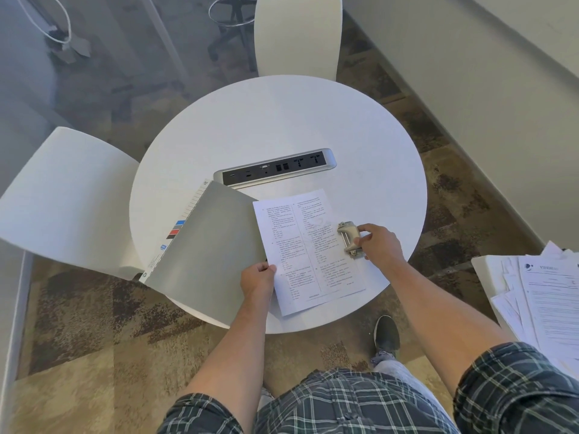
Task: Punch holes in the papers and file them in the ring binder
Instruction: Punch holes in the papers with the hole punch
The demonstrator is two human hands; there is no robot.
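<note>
A printed sheet of paper (308, 249) lies on the round white table (282, 126). My left hand (257, 278) pinches its near left edge. A beige hole punch (349, 239) sits on the sheet's right edge, and my right hand (379, 242) grips it from the right. A grey ring binder (206, 242) lies closed to the left of the sheet, hanging over the table's near left rim, with coloured index tabs along its left side.
A power and data socket strip (275, 170) is set into the table behind the sheet. White chairs stand at the left (65, 195) and the far side (297, 36). A stack of more papers (539, 296) rests on a surface at the right. My shoe (387, 335) is under the table edge.
</note>
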